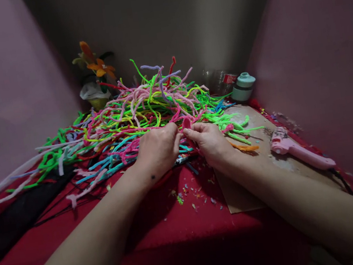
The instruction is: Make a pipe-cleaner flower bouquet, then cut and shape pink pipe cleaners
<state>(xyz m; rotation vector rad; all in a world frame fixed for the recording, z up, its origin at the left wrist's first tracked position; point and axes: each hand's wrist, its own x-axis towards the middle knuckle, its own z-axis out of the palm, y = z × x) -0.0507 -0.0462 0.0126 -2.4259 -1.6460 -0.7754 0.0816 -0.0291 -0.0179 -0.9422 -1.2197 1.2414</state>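
Both hands meet in front of a large heap of pipe cleaners (pixel 145 101) in pink, green, yellow, blue and red. Between my fingers is a dark pink pipe cleaner (pixel 186 123), bent into a small loop. My right hand (pixel 209 143) pinches it between thumb and forefinger. My left hand (pixel 160 148) is closed close beside it, its fingertips turned away from me; a pink strand seems to run into them. The lower part of the pink piece is partly hidden behind the right hand.
On the right a pink glue gun (pixel 301 149) lies on a cardboard sheet (pixel 239 194). Behind stand a teal-lidded bottle (pixel 243 87) and a clear plastic bottle (pixel 222 81). Orange flowers (pixel 100 67) rise from a pot at back left. Scraps (pixel 192 196) litter the red tablecloth (pixel 165 236).
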